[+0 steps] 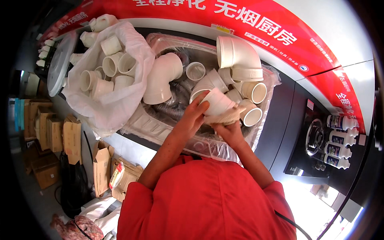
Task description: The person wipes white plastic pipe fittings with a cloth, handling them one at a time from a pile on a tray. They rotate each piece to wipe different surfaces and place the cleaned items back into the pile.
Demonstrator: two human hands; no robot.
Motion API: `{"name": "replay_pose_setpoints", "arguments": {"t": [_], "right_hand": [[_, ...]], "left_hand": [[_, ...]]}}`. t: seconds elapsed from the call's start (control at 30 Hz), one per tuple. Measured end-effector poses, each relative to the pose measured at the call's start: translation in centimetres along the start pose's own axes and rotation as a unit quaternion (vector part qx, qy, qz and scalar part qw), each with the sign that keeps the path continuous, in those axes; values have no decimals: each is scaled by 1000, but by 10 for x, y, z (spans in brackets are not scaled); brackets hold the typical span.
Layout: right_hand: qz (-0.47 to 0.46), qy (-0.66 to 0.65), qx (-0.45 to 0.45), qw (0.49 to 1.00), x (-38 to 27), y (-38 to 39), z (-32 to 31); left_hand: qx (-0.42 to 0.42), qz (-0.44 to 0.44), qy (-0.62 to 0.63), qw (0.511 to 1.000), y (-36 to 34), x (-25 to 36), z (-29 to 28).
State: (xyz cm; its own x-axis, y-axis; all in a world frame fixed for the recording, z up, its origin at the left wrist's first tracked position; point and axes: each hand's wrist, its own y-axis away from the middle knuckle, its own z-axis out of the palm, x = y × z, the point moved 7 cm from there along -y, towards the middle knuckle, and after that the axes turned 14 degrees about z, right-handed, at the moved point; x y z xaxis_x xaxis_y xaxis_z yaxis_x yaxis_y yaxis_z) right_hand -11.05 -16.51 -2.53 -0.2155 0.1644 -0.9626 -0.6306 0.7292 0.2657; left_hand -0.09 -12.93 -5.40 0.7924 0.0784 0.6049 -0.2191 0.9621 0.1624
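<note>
My left hand (194, 113) grips a white plastic pipe fitting (218, 101) by its left side, holding it tilted over a basin (147, 127) wrapped in clear film. In my right hand (230, 133) is a beige cloth (227, 116), pressed against the fitting's lower edge; some of those fingers are hidden. Around my hands the basin holds more white fittings: a large elbow (242, 60) at the far right, another elbow (162, 78) on the left, a short ring-like coupling (195, 71), and several small elbows, one (251, 114) close to my right hand.
Left of the basin stands a white plastic bag (138, 60) full of small fittings. Cardboard boxes (72, 138) are stacked at lower left. On the right are a black gas stove (314, 138) and several white bottles (340, 138). A red printed banner (272, 28) runs along the back.
</note>
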Motion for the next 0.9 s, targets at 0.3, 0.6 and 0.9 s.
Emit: {"name": "replay_pose_setpoints", "arguments": {"t": [0.3, 0.6, 0.9], "right_hand": [[142, -382, 6, 913, -4, 3, 7], [-181, 259, 58, 947, -35, 11, 13], [175, -300, -24, 937, -8, 14, 9]], "left_hand": [[-99, 94, -44, 990, 1, 18, 12], [-13, -6, -21, 1000, 1, 11, 10], [-117, 202, -267, 935, 10, 44, 33]]}}
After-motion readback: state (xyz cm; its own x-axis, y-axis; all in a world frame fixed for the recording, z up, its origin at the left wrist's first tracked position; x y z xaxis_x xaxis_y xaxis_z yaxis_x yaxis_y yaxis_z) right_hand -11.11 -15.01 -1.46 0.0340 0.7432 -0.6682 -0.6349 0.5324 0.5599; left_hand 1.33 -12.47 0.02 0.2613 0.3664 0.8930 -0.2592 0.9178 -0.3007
